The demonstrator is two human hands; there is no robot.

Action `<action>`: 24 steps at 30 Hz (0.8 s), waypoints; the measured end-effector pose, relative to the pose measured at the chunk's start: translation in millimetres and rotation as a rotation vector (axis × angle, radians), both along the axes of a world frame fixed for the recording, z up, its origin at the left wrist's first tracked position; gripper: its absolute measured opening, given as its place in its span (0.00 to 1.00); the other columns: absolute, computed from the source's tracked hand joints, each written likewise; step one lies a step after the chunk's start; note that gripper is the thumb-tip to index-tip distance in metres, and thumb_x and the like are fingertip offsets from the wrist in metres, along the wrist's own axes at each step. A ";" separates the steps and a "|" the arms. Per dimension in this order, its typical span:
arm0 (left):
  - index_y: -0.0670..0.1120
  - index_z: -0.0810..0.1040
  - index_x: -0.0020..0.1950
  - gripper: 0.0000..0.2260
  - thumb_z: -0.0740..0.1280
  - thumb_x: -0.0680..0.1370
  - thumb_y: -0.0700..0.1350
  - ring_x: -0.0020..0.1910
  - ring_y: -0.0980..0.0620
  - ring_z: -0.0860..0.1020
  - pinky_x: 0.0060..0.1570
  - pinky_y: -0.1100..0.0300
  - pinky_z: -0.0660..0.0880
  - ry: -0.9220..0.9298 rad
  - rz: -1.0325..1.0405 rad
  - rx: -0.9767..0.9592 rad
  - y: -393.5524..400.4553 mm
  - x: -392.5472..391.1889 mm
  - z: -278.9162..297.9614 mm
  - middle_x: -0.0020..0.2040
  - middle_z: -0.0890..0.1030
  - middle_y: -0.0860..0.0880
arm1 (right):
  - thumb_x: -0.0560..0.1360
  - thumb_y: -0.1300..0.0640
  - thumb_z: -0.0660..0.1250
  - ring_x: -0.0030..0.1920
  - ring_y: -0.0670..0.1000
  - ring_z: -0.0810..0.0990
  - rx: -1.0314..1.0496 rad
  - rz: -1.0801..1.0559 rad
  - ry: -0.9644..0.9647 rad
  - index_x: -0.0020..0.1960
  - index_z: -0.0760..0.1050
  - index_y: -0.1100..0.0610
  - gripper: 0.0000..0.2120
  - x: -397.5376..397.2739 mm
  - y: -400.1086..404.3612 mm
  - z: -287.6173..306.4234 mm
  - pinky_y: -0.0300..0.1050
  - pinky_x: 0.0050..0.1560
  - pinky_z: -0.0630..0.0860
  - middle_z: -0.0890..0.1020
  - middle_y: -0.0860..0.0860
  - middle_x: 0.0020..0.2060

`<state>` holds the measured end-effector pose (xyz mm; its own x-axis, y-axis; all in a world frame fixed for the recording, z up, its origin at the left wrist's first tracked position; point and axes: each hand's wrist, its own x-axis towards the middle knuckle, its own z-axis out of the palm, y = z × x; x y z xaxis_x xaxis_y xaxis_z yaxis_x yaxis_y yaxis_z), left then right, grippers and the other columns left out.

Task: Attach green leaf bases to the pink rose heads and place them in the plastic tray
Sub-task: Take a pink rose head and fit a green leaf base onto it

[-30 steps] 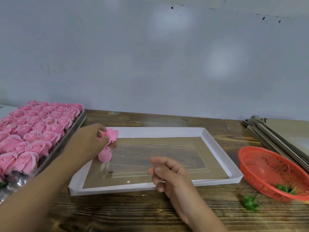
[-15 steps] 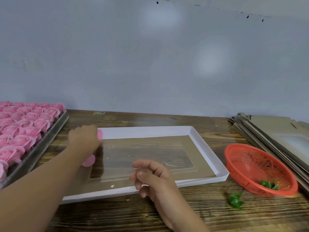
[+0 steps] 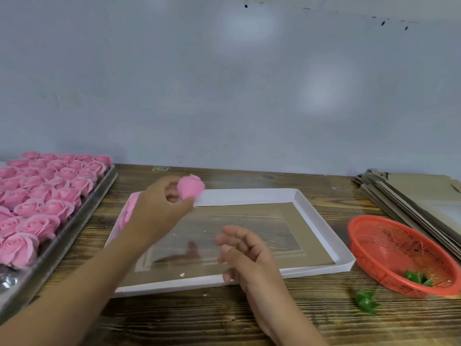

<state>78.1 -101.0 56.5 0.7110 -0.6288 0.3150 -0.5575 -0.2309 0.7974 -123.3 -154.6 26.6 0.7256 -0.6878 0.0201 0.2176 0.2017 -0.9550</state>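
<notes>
We hold a pink rose head in the fingertips of our left hand, up over the far left corner of the white tray. Our right hand floats over the tray's near edge, fingers loose, holding nothing. More pink roses fill a metal tray on the left, and a green leaf base lies on the table by the red basket.

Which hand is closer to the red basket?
The right hand: it hovers over the white tray's near edge, left of the basket. The left hand is farther, holding a rose above the tray's far-left corner.
</notes>
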 end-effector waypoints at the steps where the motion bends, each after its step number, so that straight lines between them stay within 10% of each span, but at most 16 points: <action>1: 0.57 0.79 0.55 0.14 0.76 0.72 0.47 0.40 0.66 0.81 0.38 0.71 0.74 0.077 -0.042 -0.068 7.0 -16.2 -1.4 0.41 0.85 0.58 | 0.75 0.66 0.70 0.40 0.46 0.82 -0.002 -0.043 -0.006 0.57 0.79 0.56 0.12 1.1 -0.3 -0.2 0.38 0.33 0.75 0.86 0.52 0.47; 8: 0.60 0.78 0.51 0.13 0.77 0.70 0.52 0.49 0.67 0.78 0.46 0.66 0.70 0.090 -0.115 -0.162 25.0 -81.0 -25.0 0.46 0.81 0.69 | 0.63 0.55 0.76 0.53 0.51 0.84 -0.036 -0.122 -0.052 0.61 0.76 0.57 0.27 5.8 1.4 -1.0 0.48 0.56 0.81 0.86 0.52 0.52; 16: 0.66 0.76 0.55 0.18 0.77 0.72 0.48 0.54 0.65 0.78 0.51 0.73 0.73 -0.026 -0.185 -0.155 28.6 -96.0 -34.0 0.53 0.80 0.69 | 0.65 0.54 0.77 0.44 0.53 0.84 0.012 -0.115 -0.076 0.53 0.82 0.57 0.18 2.3 -2.3 -4.1 0.44 0.47 0.82 0.85 0.61 0.46; 24: 0.48 0.78 0.62 0.23 0.76 0.67 0.42 0.52 0.51 0.85 0.45 0.65 0.80 0.601 -0.308 -0.466 31.3 -91.8 -31.0 0.55 0.85 0.50 | 0.66 0.55 0.76 0.46 0.47 0.83 0.037 -0.105 -0.050 0.54 0.82 0.55 0.17 0.6 -3.4 -6.3 0.40 0.44 0.79 0.85 0.52 0.52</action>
